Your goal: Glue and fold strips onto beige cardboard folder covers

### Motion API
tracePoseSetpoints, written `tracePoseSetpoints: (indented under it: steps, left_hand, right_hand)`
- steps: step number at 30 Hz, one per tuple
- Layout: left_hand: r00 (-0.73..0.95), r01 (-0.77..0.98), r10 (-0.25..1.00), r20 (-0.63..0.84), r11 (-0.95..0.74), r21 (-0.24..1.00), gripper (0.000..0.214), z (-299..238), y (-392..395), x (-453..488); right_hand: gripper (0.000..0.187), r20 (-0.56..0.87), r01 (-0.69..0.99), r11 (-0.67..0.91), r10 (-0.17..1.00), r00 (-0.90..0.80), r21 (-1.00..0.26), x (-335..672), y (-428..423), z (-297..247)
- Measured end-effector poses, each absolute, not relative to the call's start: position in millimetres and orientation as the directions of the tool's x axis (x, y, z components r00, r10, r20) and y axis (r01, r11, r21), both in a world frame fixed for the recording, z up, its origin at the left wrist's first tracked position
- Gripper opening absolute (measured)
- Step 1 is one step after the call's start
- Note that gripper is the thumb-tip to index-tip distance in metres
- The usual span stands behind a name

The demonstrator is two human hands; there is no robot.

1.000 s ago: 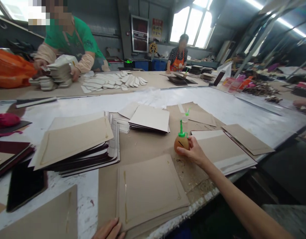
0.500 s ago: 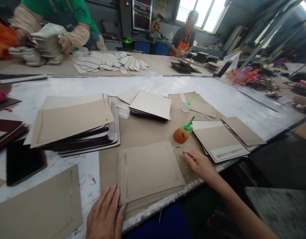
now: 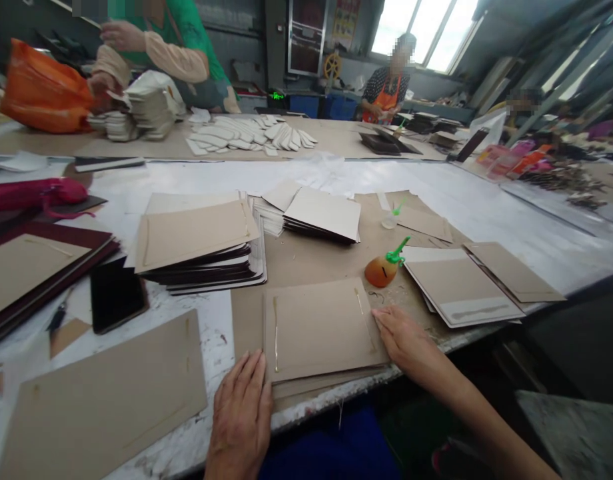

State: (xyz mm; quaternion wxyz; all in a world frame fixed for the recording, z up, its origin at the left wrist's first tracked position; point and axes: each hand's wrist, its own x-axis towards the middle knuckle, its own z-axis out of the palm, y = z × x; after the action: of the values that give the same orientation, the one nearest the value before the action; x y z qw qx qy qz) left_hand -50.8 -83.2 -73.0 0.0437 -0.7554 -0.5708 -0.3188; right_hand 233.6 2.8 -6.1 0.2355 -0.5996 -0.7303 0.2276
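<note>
The streaked board (image 3: 319,333) lies lower centre between your left hand (image 3: 242,407), fingers flat and ungripping, and right hand (image 3: 405,339), pinch unclear, seemingly steadying both edges; right of centre, an orange bottle (image 3: 380,272) stands handy.

Far wall (image 3: 234,37) grey, dim. Tall dark pillar (image 3: 275,40) left of framed panel (image 3: 307,37); yellowish poster (image 3: 347,20) and yellow wheel (image 3: 331,65) right of panel. Bright window (image 3: 426,33) farther right, panes white with light. Blue bins (image 3: 304,105) below panel, small green glowing sign (image 3: 276,96) left of them. Near table (image 3: 451,193) white-topped, far table (image 3: 336,133) tan.
</note>
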Motion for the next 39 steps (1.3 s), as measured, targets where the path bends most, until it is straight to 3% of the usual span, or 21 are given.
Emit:
tracePoseSetpoints:
  steps: [4,7,10,16,19,23,27,30,36,39]
  left_hand:
    - [0.042,0.838,0.894,0.446,-0.275,0.472,0.035,-64,-85,-53]
    - [-0.035,0.78,0.937,0.349,-0.193,0.595,0.04,-58,-87,-57]
    - [-0.047,0.759,0.961,0.273,-0.143,0.635,0.048,-57,-90,-62]
    - [0.024,0.789,0.923,0.383,-0.253,0.559,0.045,-63,-87,-66]
    - [0.097,0.822,0.883,0.459,-0.331,0.464,0.045,-63,-84,-68]
    - [0.138,0.833,0.868,0.476,-0.362,0.419,0.047,-60,-81,-70]
    - [0.113,0.831,0.875,0.471,-0.344,0.438,0.045,-60,-82,-69]
    - [0.052,0.798,0.897,0.44,-0.302,0.521,0.042,-61,-83,-66]
    - [-0.026,0.783,0.919,0.394,-0.226,0.58,0.037,-57,-84,-63]
    - [-0.051,0.769,0.922,0.383,-0.208,0.604,0.036,-53,-82,-62]
  right_hand:
    - [0.034,-0.097,0.778,0.115,0.971,-0.221,-0.617,231,5,0]
    - [0.042,-0.245,0.767,-0.006,0.949,-0.198,-0.642,229,5,0]
    - [0.047,-0.33,0.744,-0.098,0.928,-0.171,-0.661,229,-2,-1]
    - [0.038,-0.15,0.844,0.087,0.969,-0.194,-0.53,230,-32,-1]
    - [0.05,-0.114,0.813,0.166,0.955,-0.273,-0.558,234,-46,-7]
    - [0.056,0.091,0.807,0.311,0.947,-0.308,-0.502,242,-54,-25]
    - [0.051,0.212,0.814,0.391,0.92,-0.331,-0.43,243,-56,-39]
    - [0.05,0.271,0.815,0.454,0.887,-0.374,-0.361,240,-58,-41]
    - [0.057,0.436,0.77,0.615,0.748,-0.501,-0.171,246,-52,-53]
    - [0.06,0.452,0.756,0.632,0.732,-0.51,-0.171,259,-49,-72]
